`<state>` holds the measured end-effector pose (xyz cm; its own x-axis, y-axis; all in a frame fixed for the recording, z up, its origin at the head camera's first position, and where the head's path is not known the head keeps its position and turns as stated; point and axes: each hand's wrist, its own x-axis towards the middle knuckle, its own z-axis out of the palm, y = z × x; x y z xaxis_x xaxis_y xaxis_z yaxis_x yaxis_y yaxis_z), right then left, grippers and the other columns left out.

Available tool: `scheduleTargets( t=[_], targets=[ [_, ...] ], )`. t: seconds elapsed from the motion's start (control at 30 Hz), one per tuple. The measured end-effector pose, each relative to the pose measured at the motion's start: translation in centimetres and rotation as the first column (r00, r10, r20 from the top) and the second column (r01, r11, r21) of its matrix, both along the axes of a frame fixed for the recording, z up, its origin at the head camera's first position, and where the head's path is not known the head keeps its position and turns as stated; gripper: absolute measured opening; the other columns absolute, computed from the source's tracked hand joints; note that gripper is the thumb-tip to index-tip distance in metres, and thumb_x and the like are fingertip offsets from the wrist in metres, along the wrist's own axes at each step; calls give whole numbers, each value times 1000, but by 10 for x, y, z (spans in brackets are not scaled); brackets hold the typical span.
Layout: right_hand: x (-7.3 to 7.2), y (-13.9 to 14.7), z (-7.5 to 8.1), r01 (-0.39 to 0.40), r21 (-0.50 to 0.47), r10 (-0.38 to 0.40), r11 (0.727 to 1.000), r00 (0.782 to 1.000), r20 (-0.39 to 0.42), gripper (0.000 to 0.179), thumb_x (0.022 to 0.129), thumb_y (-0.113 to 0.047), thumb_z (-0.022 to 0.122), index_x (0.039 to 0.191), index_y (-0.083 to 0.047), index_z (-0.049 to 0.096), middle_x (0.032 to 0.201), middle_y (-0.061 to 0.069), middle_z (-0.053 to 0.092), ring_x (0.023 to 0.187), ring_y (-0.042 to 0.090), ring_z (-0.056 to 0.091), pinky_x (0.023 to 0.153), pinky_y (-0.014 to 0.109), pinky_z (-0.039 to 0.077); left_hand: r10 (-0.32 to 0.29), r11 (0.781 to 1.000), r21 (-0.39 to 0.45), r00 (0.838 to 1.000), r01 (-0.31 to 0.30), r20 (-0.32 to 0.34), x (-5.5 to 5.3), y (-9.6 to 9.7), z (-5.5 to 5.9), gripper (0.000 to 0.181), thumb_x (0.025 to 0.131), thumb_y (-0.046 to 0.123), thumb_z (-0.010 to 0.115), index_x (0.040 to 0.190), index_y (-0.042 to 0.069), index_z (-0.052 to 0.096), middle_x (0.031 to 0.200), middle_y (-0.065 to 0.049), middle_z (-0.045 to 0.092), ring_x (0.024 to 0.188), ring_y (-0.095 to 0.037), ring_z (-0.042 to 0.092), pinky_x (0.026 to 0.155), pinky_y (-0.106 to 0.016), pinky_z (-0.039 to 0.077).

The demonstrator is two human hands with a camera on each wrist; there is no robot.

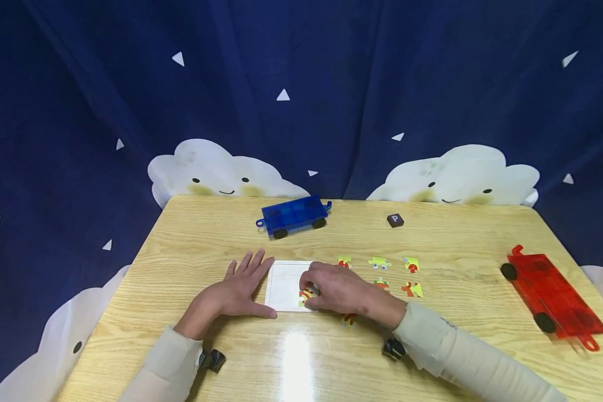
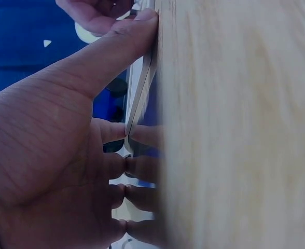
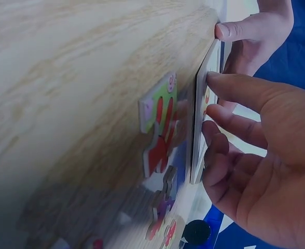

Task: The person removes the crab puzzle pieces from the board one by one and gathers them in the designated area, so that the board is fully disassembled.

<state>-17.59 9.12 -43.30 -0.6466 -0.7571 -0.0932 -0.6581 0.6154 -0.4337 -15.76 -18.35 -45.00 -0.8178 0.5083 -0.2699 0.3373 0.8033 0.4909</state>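
Note:
A white puzzle board [image 1: 283,285] with a thin line near its edge lies flat on the wooden table. My left hand [image 1: 238,290] is spread at its left side, thumb by the near corner and index fingertip by the far one. Over the right part of the board, my right hand [image 1: 336,287] has thumb and fingers bent round a red, yellow and green puzzle piece [image 1: 304,297]. In the right wrist view, the thumb and fingertips of the right hand [image 3: 266,155] meet the board's face. The palm partly hides the board's right side.
Loose puzzle pieces lie right of the board, including a yellow-green one with eyes [image 1: 379,262] and a red one [image 1: 412,289]. Behind stand a blue wheeled car base [image 1: 295,216] and a dark P block [image 1: 395,220]. A red car base [image 1: 558,296] lies at the right.

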Motion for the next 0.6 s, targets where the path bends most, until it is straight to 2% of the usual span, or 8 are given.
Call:
scheduleTargets(
  t=[0.4,0.6],
  targets=[
    [2,-2,2,-4,-7,4,1000,999,-33,17,89,-23,82,101,-18,70,93,-4,56,77,12,50,67,29,46,-1,1000,6,1000,1,2,0,0,-1,119,83,62,78,166,6,13,170,-21,-1,154,-43,-5,118,-66,-2],
    [2,-2,3,8,-45,-9,999,999,-35,5,97,-15,68,101,-17,72,94,-6,60,80,11,54,75,32,50,-5,1000,6,1000,5,0,0,0,0,119,83,62,78,165,6,14,170,-21,-1,154,-43,-4,118,-67,-1]
  ],
)
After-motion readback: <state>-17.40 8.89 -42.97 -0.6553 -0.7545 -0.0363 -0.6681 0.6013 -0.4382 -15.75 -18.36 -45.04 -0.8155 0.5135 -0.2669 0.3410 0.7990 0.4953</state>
